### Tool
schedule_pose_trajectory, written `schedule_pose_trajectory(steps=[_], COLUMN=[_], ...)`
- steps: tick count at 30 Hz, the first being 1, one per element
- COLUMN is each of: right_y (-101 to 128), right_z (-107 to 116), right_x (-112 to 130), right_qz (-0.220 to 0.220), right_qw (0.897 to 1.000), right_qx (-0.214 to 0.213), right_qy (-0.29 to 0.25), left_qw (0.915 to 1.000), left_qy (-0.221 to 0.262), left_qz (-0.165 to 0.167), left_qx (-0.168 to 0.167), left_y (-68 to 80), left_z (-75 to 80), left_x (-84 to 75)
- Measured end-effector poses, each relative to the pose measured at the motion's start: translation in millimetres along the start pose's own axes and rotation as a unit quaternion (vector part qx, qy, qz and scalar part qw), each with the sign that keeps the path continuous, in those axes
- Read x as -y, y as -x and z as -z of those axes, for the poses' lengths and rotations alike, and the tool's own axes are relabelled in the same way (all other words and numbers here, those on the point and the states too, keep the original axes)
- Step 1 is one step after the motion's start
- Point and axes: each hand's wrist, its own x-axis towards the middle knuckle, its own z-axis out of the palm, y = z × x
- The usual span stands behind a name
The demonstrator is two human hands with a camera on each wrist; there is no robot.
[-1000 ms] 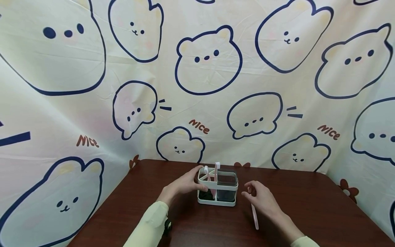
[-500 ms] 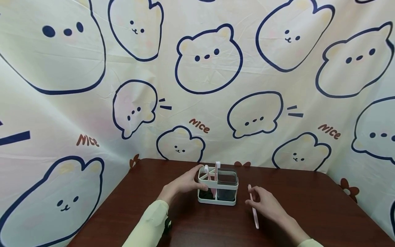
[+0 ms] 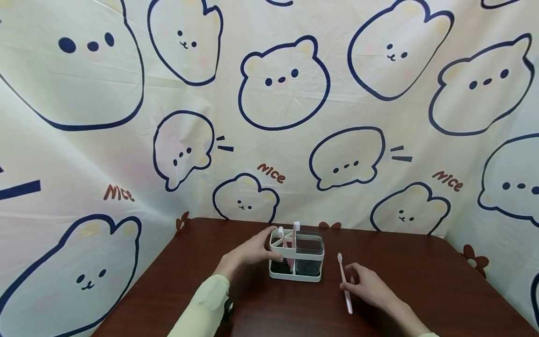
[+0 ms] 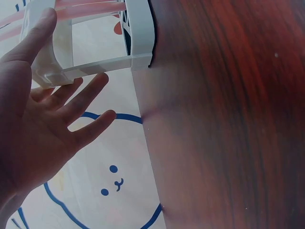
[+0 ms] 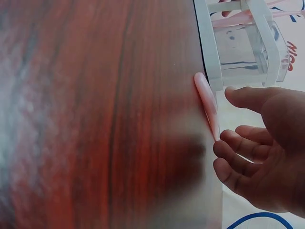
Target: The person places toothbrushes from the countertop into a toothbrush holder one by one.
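Note:
In the head view a white toothbrush holder (image 3: 309, 278) stands on the table, with a clear cup (image 3: 309, 267) in its right side. Two pink toothbrushes (image 3: 294, 238) stand upright in its left side, white heads up. My left hand (image 3: 248, 250) grips the holder's upper band from the left; the left wrist view has the thumb in front and fingers behind. A third pink toothbrush (image 3: 346, 291) lies on the table right of the holder. Beside it is my right hand (image 3: 368, 285), thumb and fingers apart and loosely bent, thumb tip overlapping the handle in the head view.
The dark brown wooden table (image 3: 294, 309) reaches back to a cream cloth (image 3: 286, 150) printed with blue-outlined bears, which hangs behind and at both sides. A small dark object (image 3: 228, 308) shows by the left sleeve.
My right hand has drawn back toward me and slightly right along the lying toothbrush, uncovering its head. The left hand and the holder stay where they were.

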Motion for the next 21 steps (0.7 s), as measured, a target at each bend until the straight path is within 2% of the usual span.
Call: schedule_pose_trajectory(steps=[4, 21], right_y=[1.9, 2.7], right_z=[0.0, 5.0], right_x=[-1.6, -12.5], right_qz=[-0.008, 0.022], right_qw=[1.000, 0.998], right_qx=[0.009, 0.062], right_qy=[-0.003, -0.021], left_qw=[1.0000, 1.0000], left_qy=[0.006, 0.008], left_qz=[0.000, -0.004], left_qx=[0.001, 0.002], left_y=[1.1, 1.0], left_z=[-0.5, -0.5], left_x=[-0.1, 0.0])
